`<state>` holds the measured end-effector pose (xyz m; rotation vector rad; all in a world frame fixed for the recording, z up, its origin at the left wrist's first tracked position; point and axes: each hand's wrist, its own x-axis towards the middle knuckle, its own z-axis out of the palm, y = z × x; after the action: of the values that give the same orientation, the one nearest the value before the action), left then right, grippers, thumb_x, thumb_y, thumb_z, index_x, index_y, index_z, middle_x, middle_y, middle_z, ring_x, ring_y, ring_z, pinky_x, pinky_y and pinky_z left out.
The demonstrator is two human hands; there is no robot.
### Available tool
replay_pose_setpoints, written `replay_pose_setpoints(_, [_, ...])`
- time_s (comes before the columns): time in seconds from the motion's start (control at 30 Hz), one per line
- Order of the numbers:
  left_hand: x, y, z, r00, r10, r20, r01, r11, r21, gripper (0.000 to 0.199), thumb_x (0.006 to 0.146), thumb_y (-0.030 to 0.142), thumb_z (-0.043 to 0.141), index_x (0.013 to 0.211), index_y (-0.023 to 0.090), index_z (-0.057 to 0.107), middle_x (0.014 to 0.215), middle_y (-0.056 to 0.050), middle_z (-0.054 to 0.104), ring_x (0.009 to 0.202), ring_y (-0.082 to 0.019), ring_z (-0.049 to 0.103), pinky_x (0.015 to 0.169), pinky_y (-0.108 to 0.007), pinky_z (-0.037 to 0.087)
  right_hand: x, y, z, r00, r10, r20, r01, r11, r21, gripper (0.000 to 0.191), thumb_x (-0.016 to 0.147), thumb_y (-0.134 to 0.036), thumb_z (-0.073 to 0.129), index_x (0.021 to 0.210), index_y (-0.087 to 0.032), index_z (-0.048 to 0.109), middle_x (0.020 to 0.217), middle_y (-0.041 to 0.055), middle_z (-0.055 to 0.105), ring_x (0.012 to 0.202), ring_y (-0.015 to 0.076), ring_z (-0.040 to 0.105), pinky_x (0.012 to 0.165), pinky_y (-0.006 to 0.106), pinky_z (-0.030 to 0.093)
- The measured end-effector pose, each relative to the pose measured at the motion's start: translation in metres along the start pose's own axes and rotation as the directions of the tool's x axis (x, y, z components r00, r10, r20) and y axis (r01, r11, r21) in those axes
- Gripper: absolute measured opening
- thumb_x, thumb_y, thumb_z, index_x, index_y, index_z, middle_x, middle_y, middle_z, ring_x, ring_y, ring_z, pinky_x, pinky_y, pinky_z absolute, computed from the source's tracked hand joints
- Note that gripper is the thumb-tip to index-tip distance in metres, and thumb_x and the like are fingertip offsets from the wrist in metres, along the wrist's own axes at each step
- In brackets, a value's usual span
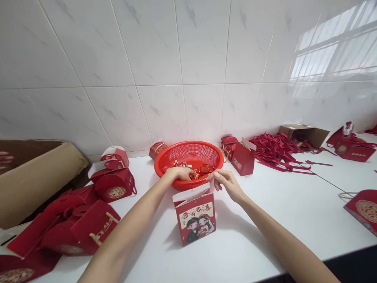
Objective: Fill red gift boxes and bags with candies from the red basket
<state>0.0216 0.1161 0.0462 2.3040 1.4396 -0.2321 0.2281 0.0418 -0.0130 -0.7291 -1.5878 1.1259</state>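
Note:
Inside the red plastic basket (191, 148), my left hand (182, 173) has its fingers bent together on the wrapped candies (206, 169); the fingertips are partly hidden. In front of the basket, a red gift box (196, 220) with a cartoon couple on its face stands upright, its white-lined top flaps parted. My right hand (225, 182) is at the box's upper right corner, thumb and finger pinched on the flap edge there.
Red boxes (79, 224) are piled at left beside a cardboard carton (44, 173), where another person's hand (5, 158) shows. Behind at right are an upright red box (244, 158), dark red ribbons (273, 147) and a small carton (312, 135). A tiled wall (203, 106) backs the table.

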Motion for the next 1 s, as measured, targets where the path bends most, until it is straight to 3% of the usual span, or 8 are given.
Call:
replay_pose_setpoints(0.23, [0.006,0.0,0.009,0.992,-0.041,0.118,0.033,0.997,0.073,0.029,0.067,0.022,0.062,0.093,0.021,0.075,0.101,-0.01,0.076,0.087,-0.028,0.068,0.067,-0.029,0.049,0.01,-0.007,-0.004,0.993,-0.054,-0.105,0.049,0.998,-0.042,0.04,0.087,-0.056,0.062,0.076,-0.018,0.067,0.054,-0.0029,0.051,0.051,0.0121,0.045,0.052,0.027,0.034])
replay_pose_setpoints(0.37, [0.003,0.0,0.017,0.992,-0.03,0.125,0.025,0.999,0.048,0.027,0.068,0.023,0.063,0.092,0.021,0.075,0.1,-0.008,0.076,0.086,-0.027,0.068,0.066,-0.028,0.048,0.042,-0.015,-0.006,0.983,-0.116,-0.139,0.076,0.961,-0.267,0.03,0.088,-0.045,0.061,0.075,-0.018,0.064,0.065,-0.0006,0.059,0.059,0.0135,0.052,0.059,0.027,0.041])
replay_pose_setpoints(0.47, [0.001,0.0,0.021,0.995,-0.018,0.096,0.016,0.999,0.029,0.026,0.072,0.024,0.061,0.094,0.021,0.075,0.101,-0.008,0.076,0.088,-0.026,0.068,0.069,-0.027,0.048,0.074,-0.014,-0.002,1.0,-0.016,-0.017,0.002,0.799,-0.601,0.016,0.088,-0.032,0.06,0.089,-0.018,0.067,0.092,0.006,0.071,0.084,0.0184,0.064,0.074,0.029,0.047])
replay_pose_setpoints(0.57, [0.0,0.001,0.022,0.996,-0.019,0.083,0.018,1.0,0.017,0.025,0.075,0.025,0.059,0.094,0.02,0.075,0.102,-0.009,0.076,0.088,-0.025,0.068,0.07,-0.027,0.048,0.1,-0.006,0.002,0.968,0.239,0.08,-0.063,0.538,-0.84,0.044,0.073,-0.03,0.076,0.115,-0.019,0.066,0.115,0.0118,0.071,0.106,0.0271,0.065,0.082,0.032,0.049])
replay_pose_setpoints(0.63, [0.002,0.002,0.021,0.995,-0.037,0.088,0.035,0.999,0.023,0.026,0.073,0.026,0.06,0.094,0.019,0.075,0.102,-0.01,0.077,0.085,-0.026,0.068,0.067,-0.028,0.049,0.109,0.0,0.005,0.927,0.365,0.086,-0.089,0.438,-0.895,0.059,0.056,-0.029,0.088,0.111,-0.02,0.069,0.108,0.0126,0.073,0.101,0.0322,0.067,0.077,0.034,0.05])
replay_pose_setpoints(0.7, [0.004,0.002,0.02,0.994,-0.053,0.097,0.05,0.998,0.029,0.029,0.069,0.024,0.063,0.094,0.019,0.075,0.102,-0.011,0.077,0.083,-0.027,0.069,0.063,-0.028,0.048,0.113,0.004,0.006,0.901,0.426,0.084,-0.101,0.393,-0.914,0.051,0.049,-0.027,0.091,0.096,-0.022,0.073,0.094,0.0105,0.074,0.09,0.0321,0.069,0.071,0.034,0.049])
replay_pose_setpoints(0.87, [0.006,-0.006,0.016,0.992,-0.026,0.121,0.025,1.0,0.004,0.038,0.067,0.018,0.061,0.102,0.021,0.076,0.104,-0.008,0.077,0.088,-0.027,0.07,0.065,-0.027,0.049,0.108,0.006,0.005,0.895,0.434,0.102,-0.078,0.378,-0.923,0.031,0.058,-0.028,0.087,0.086,-0.025,0.075,0.088,0.0069,0.074,0.086,0.0291,0.069,0.066,0.032,0.045])
replay_pose_setpoints(1.0, [0.006,-0.014,0.016,0.999,0.048,0.011,-0.047,0.993,-0.107,0.039,0.069,0.015,0.063,0.104,0.021,0.076,0.107,-0.006,0.077,0.094,-0.025,0.07,0.074,-0.026,0.051,0.105,0.005,0.003,0.902,0.418,0.108,-0.075,0.398,-0.914,0.021,0.063,-0.031,0.084,0.082,-0.027,0.075,0.083,0.0041,0.073,0.083,0.0267,0.068,0.064,0.03,0.043])
